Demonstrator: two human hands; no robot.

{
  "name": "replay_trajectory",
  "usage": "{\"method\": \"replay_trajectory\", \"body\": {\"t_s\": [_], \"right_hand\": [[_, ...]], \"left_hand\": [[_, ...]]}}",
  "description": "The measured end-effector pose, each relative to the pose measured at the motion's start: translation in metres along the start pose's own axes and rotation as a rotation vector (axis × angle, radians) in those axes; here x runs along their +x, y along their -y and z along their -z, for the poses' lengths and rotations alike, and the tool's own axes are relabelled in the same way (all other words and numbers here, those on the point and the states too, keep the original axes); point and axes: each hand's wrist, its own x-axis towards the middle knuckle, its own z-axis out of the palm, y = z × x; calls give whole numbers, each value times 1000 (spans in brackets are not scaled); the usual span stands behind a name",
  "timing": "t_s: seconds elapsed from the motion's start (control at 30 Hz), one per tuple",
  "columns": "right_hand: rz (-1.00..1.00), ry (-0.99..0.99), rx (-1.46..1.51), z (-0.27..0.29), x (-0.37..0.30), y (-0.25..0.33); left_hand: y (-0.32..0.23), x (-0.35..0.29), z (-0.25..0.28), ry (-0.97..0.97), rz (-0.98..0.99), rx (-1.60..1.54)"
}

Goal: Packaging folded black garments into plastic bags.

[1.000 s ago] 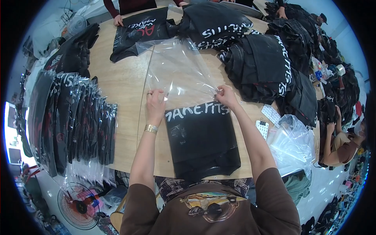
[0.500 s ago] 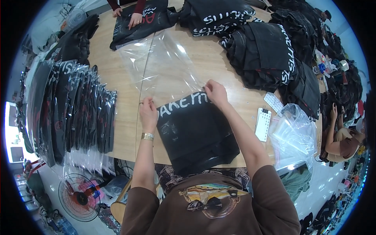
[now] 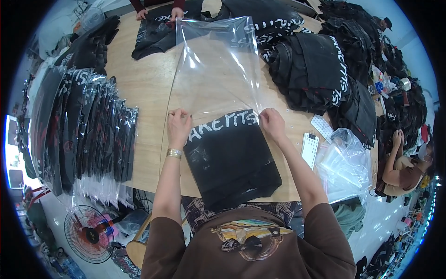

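A clear plastic bag (image 3: pixel 213 76) stretches away from me over the table. Its near edge is pinched at the left corner by my left hand (image 3: pixel 179 126) and at the right corner by my right hand (image 3: pixel 272 124), both with fingers closed. Between my forearms lies a folded black garment (image 3: pixel 234 162) with white lettering along its far edge. That edge meets the bag's near edge; I cannot tell whether any of it is inside. The garment's near end hangs over the table's front edge.
Bagged black garments (image 3: pixel 88 130) stand in a row at left. Folded black garments (image 3: pixel 304 69) are heaped at far right, near a white perforated card (image 3: pixel 310 148) and a pile of clear bags (image 3: pixel 346 162). Across the table (image 3: pixel 146 93), a co-worker's hands (image 3: pixel 176 13) touch another black garment.
The bag's far end has swung up and right, so it now stands fuller and straighter. My right hand has moved right and slightly nearer; my left hand has shifted slightly right.
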Motion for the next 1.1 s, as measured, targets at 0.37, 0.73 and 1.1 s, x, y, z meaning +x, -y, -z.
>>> {"method": "replay_trajectory", "body": {"t_s": [0.37,0.73,1.1], "right_hand": [[-176,-151,-106,-18,42,13],[-276,54,-25,8,-10,14],[-369,28,435,16,-3,14]], "left_hand": [[-1,30,-8,-28,178,-1],[29,13,20,341,21,-70],[22,4,28,462,198,-408]]}}
